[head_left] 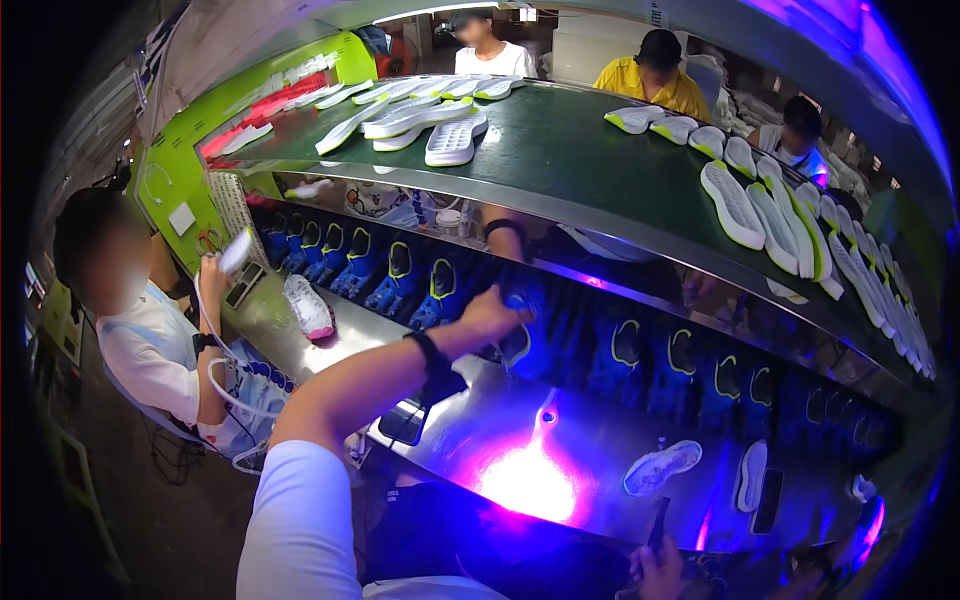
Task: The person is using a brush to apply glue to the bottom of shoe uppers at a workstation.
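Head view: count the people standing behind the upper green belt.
3. A person in white at the far middle, a person in yellow to the right of them, a third person farther right. More may be hidden past the rim.

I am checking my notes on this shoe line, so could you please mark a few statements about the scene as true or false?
1. The person's left hand reaches to a blue shoe upper on the lower belt. True.
2. The upper green belt carries whole finished shoes. False: it carries loose white soles, many with green edges.
3. A white shoe lies on the metal worktop near the seated co-worker. True.
4. The worktop is lit by a red glow. False: the bright glow is purple.
5. The person's right hand is raised to the upper belt. False: it is low at the picture's bottom edge, at a dark object I cannot identify.
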A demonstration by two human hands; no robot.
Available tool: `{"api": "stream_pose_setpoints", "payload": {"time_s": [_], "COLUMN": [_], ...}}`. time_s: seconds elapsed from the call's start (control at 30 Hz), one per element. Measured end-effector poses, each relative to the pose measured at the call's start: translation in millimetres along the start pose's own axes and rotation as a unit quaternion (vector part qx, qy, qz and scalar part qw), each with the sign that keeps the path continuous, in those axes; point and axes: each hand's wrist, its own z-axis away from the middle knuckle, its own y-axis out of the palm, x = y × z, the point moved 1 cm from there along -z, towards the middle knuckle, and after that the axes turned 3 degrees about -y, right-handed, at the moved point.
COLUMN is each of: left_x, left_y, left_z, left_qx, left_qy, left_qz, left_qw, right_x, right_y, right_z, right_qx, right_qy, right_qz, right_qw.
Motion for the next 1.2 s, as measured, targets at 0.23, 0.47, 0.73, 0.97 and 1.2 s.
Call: {"api": "stream_pose_setpoints", "payload": {"time_s": [0.23, 0.47, 0.73, 0.97, 1.2], "left_x": [26, 7, -88, -65, -43], "left_y": [22, 70, 181, 156, 96], "left_z": [-128, -124, -15, -21, -53], "left_qx": [-0.070, -0.260, 0.057, -0.048, -0.027], "left_qy": [0.101, 0.351, 0.334, 0.343, 0.334], "left_qz": [-0.229, -0.302, -0.221, -0.125, -0.175], "left_qw": [0.966, 0.848, 0.915, 0.930, 0.926], "right_x": [-2, 14, -11, -19, -28], "right_y": [3, 12, 26, 11, -1], "right_z": [-17, -24, -19, -21, -53], "right_qx": [-0.050, -0.050, -0.102, -0.063, -0.005], "right_qy": [0.001, 0.004, -0.005, 0.002, -0.061], "right_qz": [0.051, 0.101, 0.059, 0.010, -0.027], "right_qw": [0.997, 0.994, 0.993, 0.998, 0.998]}}
